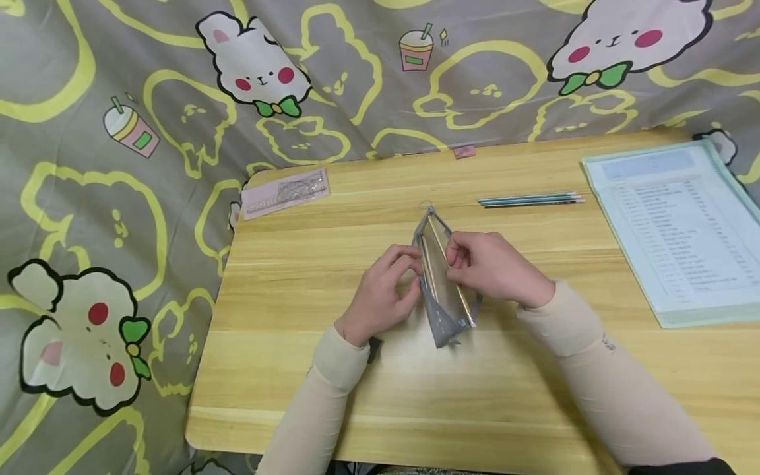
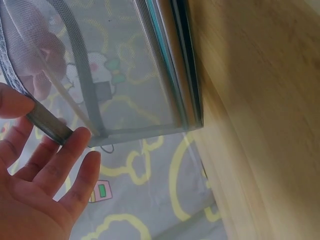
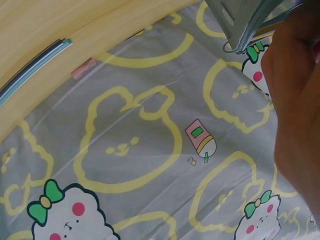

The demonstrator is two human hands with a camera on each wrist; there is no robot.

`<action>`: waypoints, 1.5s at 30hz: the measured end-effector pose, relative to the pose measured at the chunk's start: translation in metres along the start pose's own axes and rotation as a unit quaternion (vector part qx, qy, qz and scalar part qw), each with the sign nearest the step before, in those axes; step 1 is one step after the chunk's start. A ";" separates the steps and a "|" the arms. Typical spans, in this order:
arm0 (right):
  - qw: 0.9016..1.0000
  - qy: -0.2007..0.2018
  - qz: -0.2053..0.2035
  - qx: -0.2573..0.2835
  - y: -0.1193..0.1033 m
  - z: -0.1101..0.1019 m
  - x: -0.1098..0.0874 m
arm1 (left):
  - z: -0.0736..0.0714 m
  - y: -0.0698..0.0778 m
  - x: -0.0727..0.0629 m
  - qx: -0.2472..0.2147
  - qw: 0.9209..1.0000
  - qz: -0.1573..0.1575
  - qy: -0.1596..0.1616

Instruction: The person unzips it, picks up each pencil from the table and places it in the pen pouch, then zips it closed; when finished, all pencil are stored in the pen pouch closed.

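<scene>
A grey mesh pencil pouch (image 1: 442, 323) stands unzipped in the middle of the table, its ring end pointing away from me. My left hand (image 1: 382, 290) holds its left rim; in the left wrist view, thumb and fingers pinch the zipper edge (image 2: 47, 122). At the mouth, my right hand (image 1: 489, 264) pinches a slender pencil (image 1: 463, 300) that slants along the opening. Through the mesh, right-hand fingertips (image 2: 42, 60) show beside it. Several other pencils (image 2: 172, 65) lie along the pouch's bottom. The right wrist view shows the back of my right hand (image 3: 300, 105), its fingertips hidden.
Several pencils (image 1: 531, 199) lie together beyond my right hand. A pink eraser (image 1: 464, 152) sits at the back edge, and a flat pink packet (image 1: 285, 192) at the back left. To the right lies a printed sheet in a pale blue folder (image 1: 683, 231). Patterned curtain (image 1: 356, 79) borders the table.
</scene>
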State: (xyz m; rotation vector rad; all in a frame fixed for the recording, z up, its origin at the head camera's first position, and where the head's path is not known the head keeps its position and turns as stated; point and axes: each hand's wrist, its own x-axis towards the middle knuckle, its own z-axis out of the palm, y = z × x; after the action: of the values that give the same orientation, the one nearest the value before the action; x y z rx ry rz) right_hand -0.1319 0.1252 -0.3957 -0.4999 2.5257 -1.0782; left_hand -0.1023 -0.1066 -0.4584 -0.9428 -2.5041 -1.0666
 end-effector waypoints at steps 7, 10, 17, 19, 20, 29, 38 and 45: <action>1.000 0.005 -0.001 -0.006 -0.003 0.006 0.004 | -0.001 -0.001 -0.001 -0.005 1.000 -0.001 0.000; 1.000 0.008 -0.006 -0.017 -0.004 0.009 0.005 | -0.001 -0.002 -0.001 -0.006 1.000 0.001 0.001; 0.999 0.022 -0.021 -0.038 -0.007 0.016 0.006 | -0.003 -0.003 -0.002 -0.009 1.000 0.003 0.005; 0.998 0.025 -0.025 -0.046 -0.008 0.018 0.007 | -0.004 -0.003 -0.002 -0.010 1.000 0.002 0.006; 0.998 0.026 -0.026 -0.051 -0.009 0.019 0.007 | -0.004 -0.003 -0.002 -0.010 1.000 0.002 0.006; 0.997 0.043 -0.013 -0.065 -0.012 0.021 0.004 | -0.006 -0.004 -0.004 -0.003 1.000 -0.006 0.002; 0.997 0.038 -0.039 -0.061 -0.008 0.013 0.001 | -0.006 -0.006 -0.007 0.003 1.000 -0.005 0.006; 0.993 0.101 -0.044 -0.047 0.040 -0.015 0.008 | -0.007 -0.005 -0.009 0.015 1.000 -0.008 0.008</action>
State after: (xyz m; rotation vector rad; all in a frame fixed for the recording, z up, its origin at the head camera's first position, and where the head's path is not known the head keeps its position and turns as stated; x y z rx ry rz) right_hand -0.1529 0.1566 -0.4173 -0.5565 2.7639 -1.0953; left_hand -0.0985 -0.1182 -0.4604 -0.9046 -2.5122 -1.0338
